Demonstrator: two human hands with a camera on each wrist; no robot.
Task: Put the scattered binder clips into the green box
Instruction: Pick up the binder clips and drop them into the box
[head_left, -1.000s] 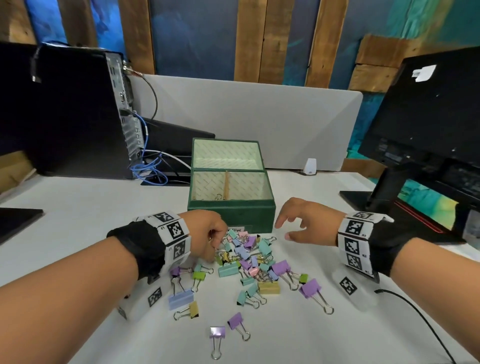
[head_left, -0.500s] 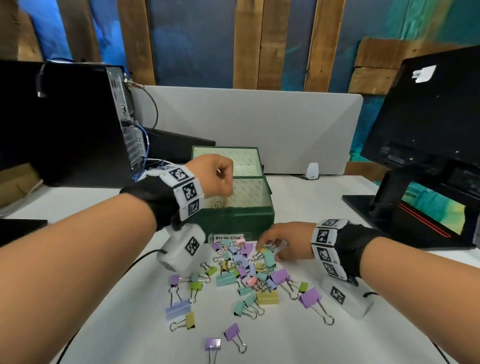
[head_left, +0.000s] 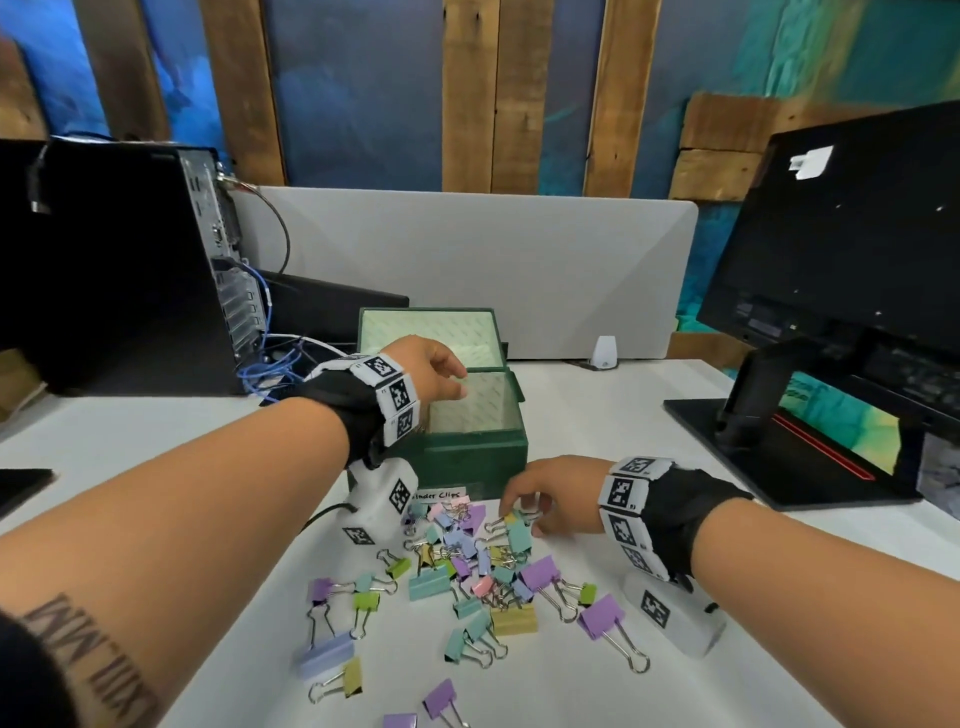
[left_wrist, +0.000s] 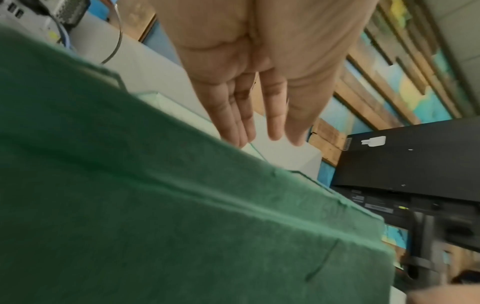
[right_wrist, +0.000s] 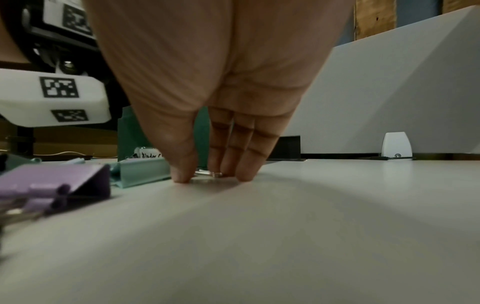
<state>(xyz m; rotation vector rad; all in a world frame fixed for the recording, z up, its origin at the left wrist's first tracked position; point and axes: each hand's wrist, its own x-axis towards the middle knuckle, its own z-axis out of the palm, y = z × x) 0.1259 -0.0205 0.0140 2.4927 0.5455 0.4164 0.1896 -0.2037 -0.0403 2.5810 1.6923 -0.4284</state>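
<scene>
Several pastel binder clips (head_left: 470, 577) lie scattered on the white table in front of the green box (head_left: 467, 457), whose lid stands open. My left hand (head_left: 460, 387) hovers over the box's near compartment; in the left wrist view the left hand (left_wrist: 259, 139) has straight fingers and holds nothing above the box wall (left_wrist: 182, 216). My right hand (head_left: 524, 514) is down at the pile's far right edge. In the right wrist view the right hand (right_wrist: 213, 179) pinches the silver wire handle (right_wrist: 217, 174) of a teal clip (right_wrist: 140, 170) lying on the table.
A black computer tower (head_left: 119, 270) with blue cables (head_left: 275, 364) stands at the back left, a monitor (head_left: 841, 249) on its stand at the right. A grey divider (head_left: 493, 270) runs behind the box. A small white device (head_left: 604, 353) sits by the divider.
My left hand rose from the pile to above the box and its fingers straightened. My right hand came down onto the far right of the pile and closed on a clip's handle.
</scene>
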